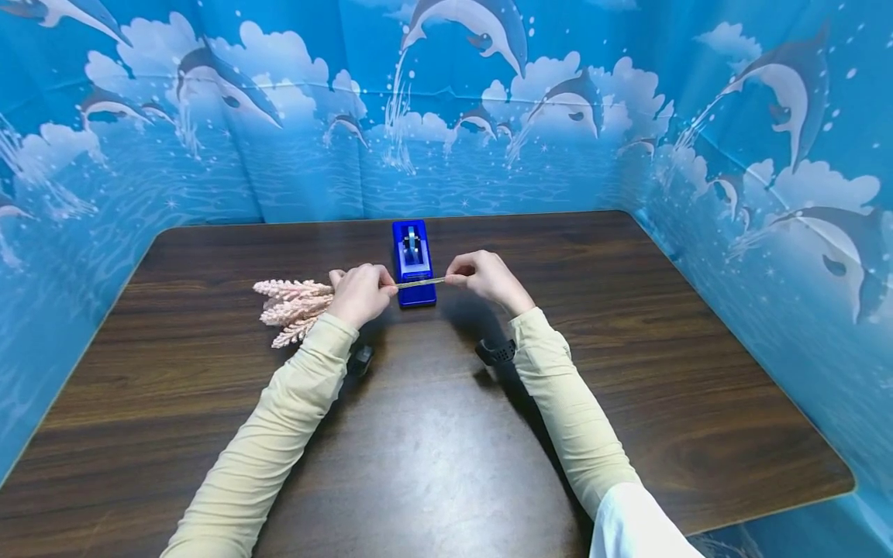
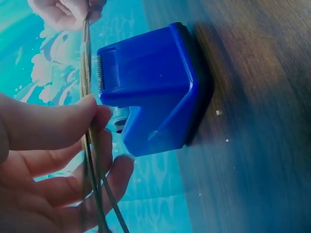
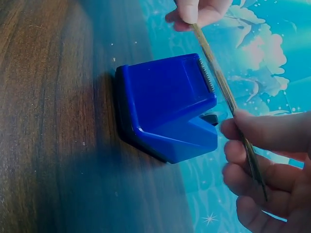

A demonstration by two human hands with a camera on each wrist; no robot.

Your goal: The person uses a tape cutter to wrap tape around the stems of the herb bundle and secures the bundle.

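Note:
My left hand [image 1: 364, 293] pinches a bundle of thin stems [image 2: 86, 68] between thumb and forefinger. Pale pink flower sprays [image 1: 293, 310] fan out to the left from that hand. At the other end, my right hand [image 1: 488, 279] pinches the same stems [image 3: 216, 68] near their tips, so they run straight between both hands. Just beyond the stems stands a blue tape dispenser [image 1: 415, 263], its toothed cutting edge [image 3: 206, 76] facing them. The stems pass above its near end in the head view; whether they touch it I cannot tell.
The dark wood table [image 1: 432, 434] carries the dispenser close to its far edge. A blue curtain [image 1: 307, 147] printed with dolphins hangs behind and at the sides. Dark wrist devices [image 1: 495, 352] are worn below both hands. Tiny pale crumbs [image 2: 218, 112] lie on the wood.

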